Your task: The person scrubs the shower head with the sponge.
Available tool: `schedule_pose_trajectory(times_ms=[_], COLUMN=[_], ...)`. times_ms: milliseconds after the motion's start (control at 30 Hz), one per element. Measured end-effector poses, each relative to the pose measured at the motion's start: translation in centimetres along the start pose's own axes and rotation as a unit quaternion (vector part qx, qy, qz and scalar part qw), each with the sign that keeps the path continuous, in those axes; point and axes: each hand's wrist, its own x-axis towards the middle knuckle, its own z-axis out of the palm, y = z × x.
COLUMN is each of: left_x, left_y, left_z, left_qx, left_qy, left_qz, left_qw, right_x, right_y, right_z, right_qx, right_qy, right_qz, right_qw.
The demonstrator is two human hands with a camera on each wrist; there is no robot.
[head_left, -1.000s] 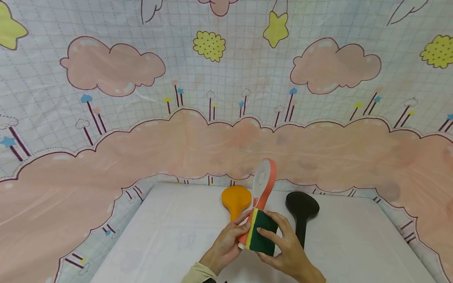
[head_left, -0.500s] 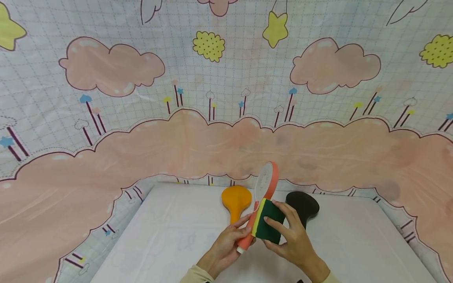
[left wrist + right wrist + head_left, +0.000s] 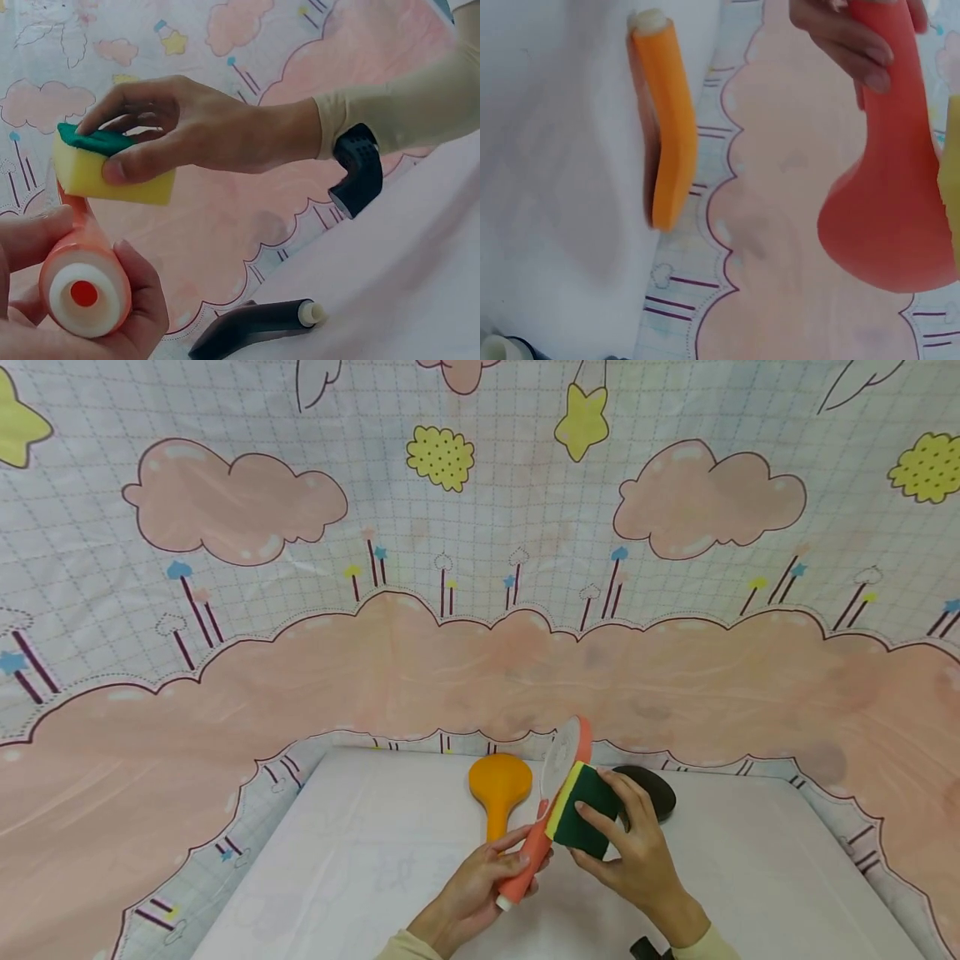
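Observation:
My left hand (image 3: 480, 885) grips the handle of a coral-red shower head (image 3: 534, 856), which is tilted up with its round white spray face to the left. In the left wrist view the hollow white connector end (image 3: 64, 300) of the handle faces the camera. Pinched between the thumb and fingers of my right hand (image 3: 645, 868) is a yellow and green sponge (image 3: 587, 810). Its yellow side lies against the shower head, near the neck. The right wrist view catches the shower head's smooth back (image 3: 885, 225) and just an edge of the sponge (image 3: 951, 176).
On the white table (image 3: 337, 860), an orange shower head (image 3: 500, 781) lies behind my left hand. A black shower head (image 3: 654, 789) lies behind my right hand, partly hidden by it. A cloud-patterned cloth (image 3: 450, 677) rises at the table's back edge.
My right hand has slid the sponge up along the shower head from the handle toward the head, moving right too. The shower head has sunk slightly, and more of its handle shows.

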Motion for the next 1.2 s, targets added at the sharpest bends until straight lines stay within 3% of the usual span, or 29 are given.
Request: schedule_pose_trajectory(times_ms=[333, 500, 700, 900, 1067, 1200], left_x=[-0.6, -0.9, -1.3, -1.7, -1.8, -1.7], left_y=[-0.1, -0.2, -0.3, -0.1, 0.2, 0.4], left_z=[-0.3, -0.8, -1.7, -2.5, -2.8, -2.7], left_qx=[0.059, 0.082, 0.104, 0.119, 0.127, 0.129], left_qy=[0.026, 0.022, 0.021, 0.012, 0.012, 0.019], left_qz=[0.000, 0.015, 0.025, 0.025, 0.025, 0.035], left_qw=[0.9979, 0.9963, 0.9941, 0.9925, 0.9916, 0.9908], right_x=[0.5, 0.4, 0.2, 0.0, -0.1, -0.3], right_y=[0.9, 1.3, 2.0, 2.6, 2.8, 2.7], right_z=[-1.4, -2.0, -2.8, -3.4, -3.5, -3.5], right_qx=[-0.017, 0.018, 0.088, 0.126, 0.155, 0.146], right_qy=[0.007, -0.001, -0.021, -0.036, -0.032, -0.035], right_qz=[0.036, 0.070, 0.134, 0.190, 0.209, 0.212], right_qw=[0.999, 0.997, 0.987, 0.973, 0.965, 0.966])
